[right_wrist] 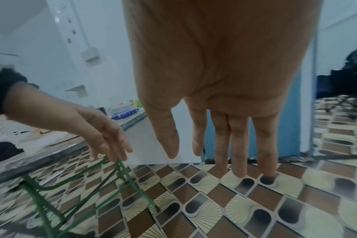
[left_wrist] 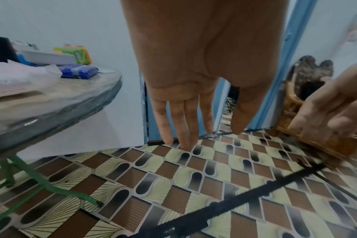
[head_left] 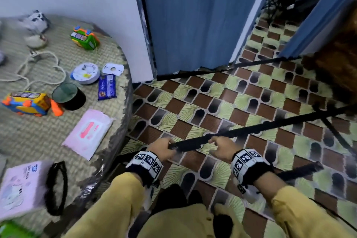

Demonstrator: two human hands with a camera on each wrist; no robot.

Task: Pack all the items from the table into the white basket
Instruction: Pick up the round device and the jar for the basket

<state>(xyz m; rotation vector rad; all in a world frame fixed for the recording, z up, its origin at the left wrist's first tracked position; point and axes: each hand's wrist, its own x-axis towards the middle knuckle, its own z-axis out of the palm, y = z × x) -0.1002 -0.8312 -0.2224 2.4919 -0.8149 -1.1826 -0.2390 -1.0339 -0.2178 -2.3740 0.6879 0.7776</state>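
The round table (head_left: 32,141) with its woven mat carries a green toy bus (head_left: 85,37), a yellow toy bus (head_left: 27,102), a dark cap (head_left: 68,95), a white round tin (head_left: 85,73), a blue packet (head_left: 107,87), a pink wipes pack (head_left: 87,133), a pink booklet (head_left: 19,187), a black band (head_left: 56,187), a rope (head_left: 38,67) and a plush toy (head_left: 35,20). My left hand (head_left: 164,149) (left_wrist: 208,136) and right hand (head_left: 222,148) (right_wrist: 206,164) hang over the floor right of the table, fingers straight, holding nothing. No white basket is in view.
Black tripod legs (head_left: 270,125) cross the tiled floor just beyond my hands. A blue door (head_left: 193,15) stands ahead and brown wooden furniture (head_left: 338,60) at the right. Green metal table legs (left_wrist: 41,185) spread under the table edge.
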